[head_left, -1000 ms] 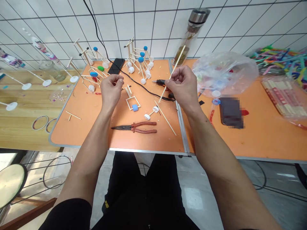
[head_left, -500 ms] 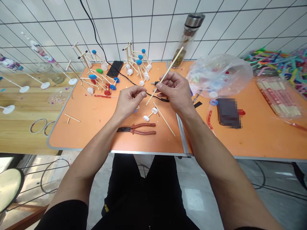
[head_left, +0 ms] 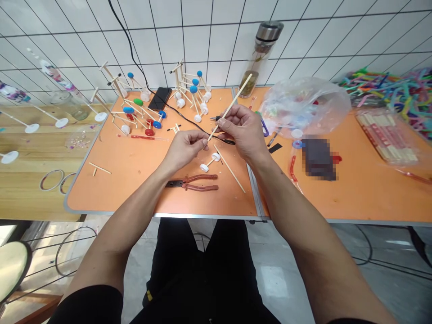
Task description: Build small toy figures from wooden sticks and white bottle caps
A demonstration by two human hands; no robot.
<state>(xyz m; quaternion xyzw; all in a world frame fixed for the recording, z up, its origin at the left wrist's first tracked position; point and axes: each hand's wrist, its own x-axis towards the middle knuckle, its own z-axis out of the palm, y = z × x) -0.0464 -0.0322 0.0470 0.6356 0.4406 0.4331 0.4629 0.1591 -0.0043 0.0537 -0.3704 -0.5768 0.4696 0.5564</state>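
Observation:
A pale wooden chopstick [head_left: 238, 95] slants up and to the right between my hands. My right hand [head_left: 243, 132] pinches it along its lower half between thumb and fingers. At its lower end, the fingertips of my left hand [head_left: 185, 150] are closed on the tip. Below the hands lies a short stick with a white wheel [head_left: 204, 168] on each end. Beside it another thin wooden stick [head_left: 232, 171] rests slantwise on the table. Pliers with red-brown handles [head_left: 199, 182] lie nearer the table's front edge.
Stick frames with blue, red and white wheels [head_left: 138, 102] stand at the back left, near a black phone [head_left: 159, 99]. Behind my right hand stands a glass bottle [head_left: 249, 85]. A plastic bag [head_left: 303, 103] and packed wooden sticks [head_left: 388, 135] lie right. A cable [head_left: 178, 109] crosses the table.
My left hand has moved right and down to the chopstick and closed on its lower end. The right hand, holding the chopstick, has shifted slightly left and down in view.

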